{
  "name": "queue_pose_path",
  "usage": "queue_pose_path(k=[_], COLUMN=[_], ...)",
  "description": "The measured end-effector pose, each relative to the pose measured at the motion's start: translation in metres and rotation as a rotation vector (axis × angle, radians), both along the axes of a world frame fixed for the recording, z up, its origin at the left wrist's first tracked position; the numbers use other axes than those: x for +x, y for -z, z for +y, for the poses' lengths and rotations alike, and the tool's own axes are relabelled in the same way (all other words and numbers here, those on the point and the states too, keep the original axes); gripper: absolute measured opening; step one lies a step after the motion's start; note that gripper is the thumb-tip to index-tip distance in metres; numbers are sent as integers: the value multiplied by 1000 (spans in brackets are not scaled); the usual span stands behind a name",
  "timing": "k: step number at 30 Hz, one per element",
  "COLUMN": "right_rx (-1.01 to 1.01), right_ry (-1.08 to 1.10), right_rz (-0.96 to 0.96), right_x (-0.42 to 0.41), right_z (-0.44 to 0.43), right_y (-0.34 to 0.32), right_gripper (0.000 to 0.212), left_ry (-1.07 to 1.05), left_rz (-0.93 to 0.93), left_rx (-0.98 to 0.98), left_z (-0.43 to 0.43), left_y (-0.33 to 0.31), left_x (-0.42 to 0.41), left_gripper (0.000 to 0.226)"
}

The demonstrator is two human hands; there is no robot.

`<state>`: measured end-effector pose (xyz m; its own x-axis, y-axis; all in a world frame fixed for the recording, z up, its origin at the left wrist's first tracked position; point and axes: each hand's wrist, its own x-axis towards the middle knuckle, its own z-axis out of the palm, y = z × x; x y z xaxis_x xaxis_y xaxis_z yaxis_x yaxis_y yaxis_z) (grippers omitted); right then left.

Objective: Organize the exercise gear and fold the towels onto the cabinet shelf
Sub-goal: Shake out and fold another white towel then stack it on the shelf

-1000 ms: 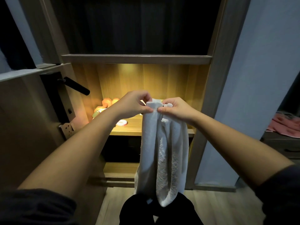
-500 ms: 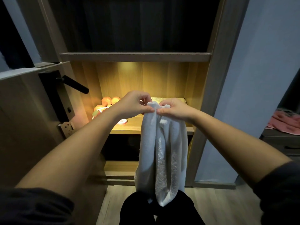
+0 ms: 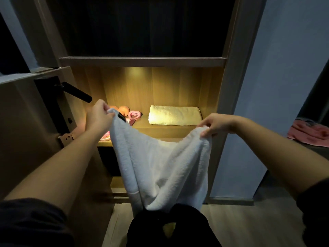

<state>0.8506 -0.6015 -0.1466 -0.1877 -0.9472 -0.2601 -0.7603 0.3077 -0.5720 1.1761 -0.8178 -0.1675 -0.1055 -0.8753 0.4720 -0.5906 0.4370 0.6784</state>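
Observation:
A white towel [image 3: 160, 166] hangs spread between my hands in front of the lit cabinet shelf [image 3: 160, 130]. My left hand [image 3: 98, 116] pinches its upper left corner and my right hand [image 3: 213, 124] pinches its upper right corner, well apart from each other. The towel sags in the middle and drops to my legs. On the shelf behind lies a folded pale towel [image 3: 175, 115] at the right. Pink and orange exercise gear [image 3: 128, 113] sits at the shelf's left, partly hidden by my left hand and the towel.
An open wooden door with a black lever handle [image 3: 76, 91] stands close on the left. A dark upper compartment [image 3: 142, 25] sits above the shelf. A pink cloth [image 3: 309, 132] lies on a low surface at far right. Wooden floor [image 3: 249, 227] below.
My hands, which held the towel's corners together in a narrow hanging bundle, have pulled apart left and right. The towel is now spread wide, and the folded towel on the shelf shows.

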Motion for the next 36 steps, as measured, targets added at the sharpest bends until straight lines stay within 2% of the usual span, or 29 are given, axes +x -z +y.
queue_pose_path(k=[2,4,6,9,11,18,23,26,28,30,32,34,36], right_rx=[8,-36,-136,-306,-396,-542,-575,-596,-668,-727,-724,-744,-801], right_ry=[84,239,427,716,817,967,1072,1091,1090,1078,1052,998,927], right_rz=[208,458,574,498,459,408,234,111,101,126,144,128,74], right_x=[-16,-36,-58,-87,-96,-96,-103,-103,-101,-99,-97,-91,-78], right_z=[6,14,25,41,40,23,25,30,33,35,35,32,26], right_y=[8,18,29,38,38,29,29,28,21,11,3,0,-1], right_gripper=[17,17,15,15,16,14,21,26,25,19,19,18,17], left_ry=[-74,-166,-266,-370,-378,-458,-457,-449,-433,-422,-414,-356,-299], left_rz=[18,-1,-36,0,-13,148,285,483,606,637,618,515,481], left_rx=[7,49,103,172,169,230,278,350,362,356,366,324,282], left_z=[-8,-18,-28,-39,-41,-45,-43,-42,-44,-46,-43,-36,-26], left_y=[2,4,6,11,11,11,8,7,3,-3,-8,-9,-7], left_x=[15,37,68,108,116,110,103,94,91,93,91,85,72], left_gripper=[17,27,25,23,22,29,29,32,33,29,21,14,24])
